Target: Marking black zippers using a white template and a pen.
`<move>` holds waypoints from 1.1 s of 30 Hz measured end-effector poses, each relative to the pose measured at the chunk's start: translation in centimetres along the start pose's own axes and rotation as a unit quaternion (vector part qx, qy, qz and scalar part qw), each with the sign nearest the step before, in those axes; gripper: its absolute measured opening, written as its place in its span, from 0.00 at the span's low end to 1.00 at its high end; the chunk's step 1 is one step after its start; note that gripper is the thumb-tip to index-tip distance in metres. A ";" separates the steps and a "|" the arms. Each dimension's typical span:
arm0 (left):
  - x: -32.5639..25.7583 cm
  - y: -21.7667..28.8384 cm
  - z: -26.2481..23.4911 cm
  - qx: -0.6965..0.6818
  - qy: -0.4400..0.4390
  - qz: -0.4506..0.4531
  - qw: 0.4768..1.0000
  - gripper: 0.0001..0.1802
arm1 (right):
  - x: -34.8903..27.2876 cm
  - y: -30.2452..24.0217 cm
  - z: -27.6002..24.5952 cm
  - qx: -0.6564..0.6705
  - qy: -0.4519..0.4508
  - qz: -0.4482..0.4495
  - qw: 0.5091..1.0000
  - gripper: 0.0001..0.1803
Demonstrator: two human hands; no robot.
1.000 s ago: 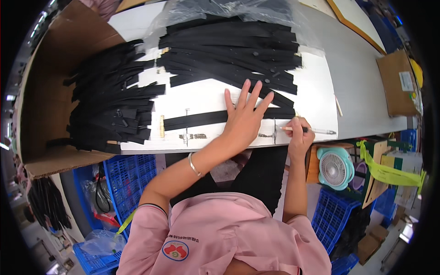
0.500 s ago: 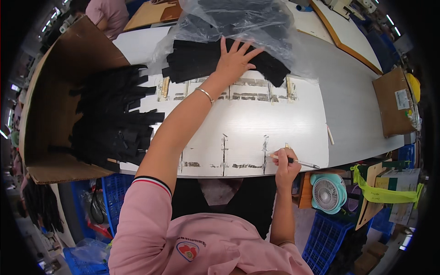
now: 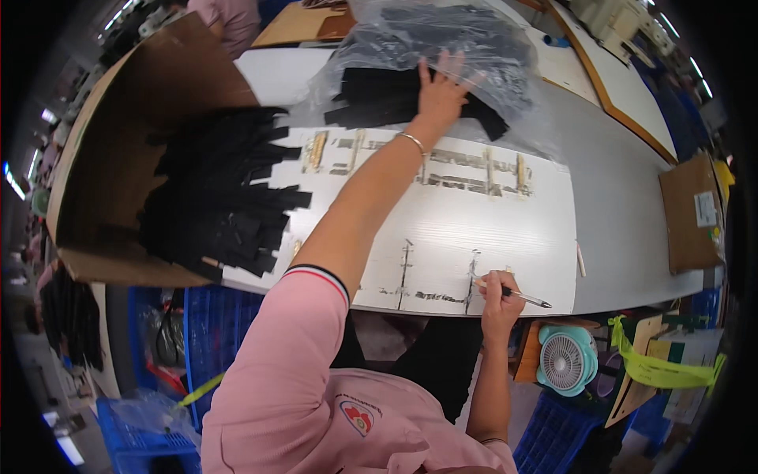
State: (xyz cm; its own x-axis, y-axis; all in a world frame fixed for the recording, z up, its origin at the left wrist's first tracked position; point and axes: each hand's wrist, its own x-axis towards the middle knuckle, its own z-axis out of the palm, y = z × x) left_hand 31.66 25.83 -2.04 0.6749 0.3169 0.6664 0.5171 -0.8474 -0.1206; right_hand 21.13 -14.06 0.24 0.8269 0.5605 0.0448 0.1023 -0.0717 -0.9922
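Note:
My left hand point(image 3: 442, 93) reaches to the far side of the table, its fingers spread over flat black fabric pieces point(image 3: 377, 91). Its fingertips lie at the edge of a clear plastic bag point(image 3: 501, 51); whether they are over or under the film is hard to tell. The bag covers more dark pieces. Close to the table's front edge, my right hand point(image 3: 499, 306) is closed round a pen point(image 3: 527, 298), whose tip points right. Below both arms lies a white board point(image 3: 489, 225) marked with dark smudged lines and yellowish tape strips point(image 3: 316, 152).
At the left, a tipped cardboard box point(image 3: 103, 158) holds a heap of black fabric strips point(image 3: 229, 189). A smaller carton point(image 3: 688, 213) stands at the right end. A thin white stick point(image 3: 580, 259) lies by the board. Below the edge are a turquoise fan point(image 3: 567, 359) and blue crates point(image 3: 553, 426).
The view has shifted and tilted. My left hand has slid farther over the black pieces, toward the bag. My right hand keeps hold of the pen near the front edge.

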 end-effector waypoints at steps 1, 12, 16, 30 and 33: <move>-0.3 -0.1 -0.2 -0.003 0.002 -0.020 1.000 0.47 | 0.0 -0.1 0.1 0.005 -0.022 0.000 1.000 0.10; -8.5 -0.4 -11.2 -0.348 -0.163 -0.006 0.923 0.42 | 0.5 1.2 -0.4 -0.016 -0.001 -0.035 0.999 0.11; -15.0 -2.9 -20.8 -0.342 -0.203 -0.022 0.917 0.38 | 0.4 1.2 -0.4 -0.020 0.029 -0.052 0.998 0.13; -32.9 -17.4 -30.1 -0.013 -0.138 -0.316 0.939 0.41 | 0.7 1.0 0.3 -0.050 0.030 -0.059 0.997 0.12; -32.1 -14.2 -29.9 -0.010 -0.127 -0.299 0.946 0.41 | 0.7 1.3 -0.2 -0.060 0.031 -0.051 0.996 0.13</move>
State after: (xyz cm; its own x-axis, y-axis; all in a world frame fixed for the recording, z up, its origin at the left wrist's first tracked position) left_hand -13.07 14.93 0.25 0.3703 0.8322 0.4126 0.8382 -0.4908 0.2377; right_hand 21.93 -13.89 -1.03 0.8411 0.5181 0.1555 0.2503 -0.1179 -0.9609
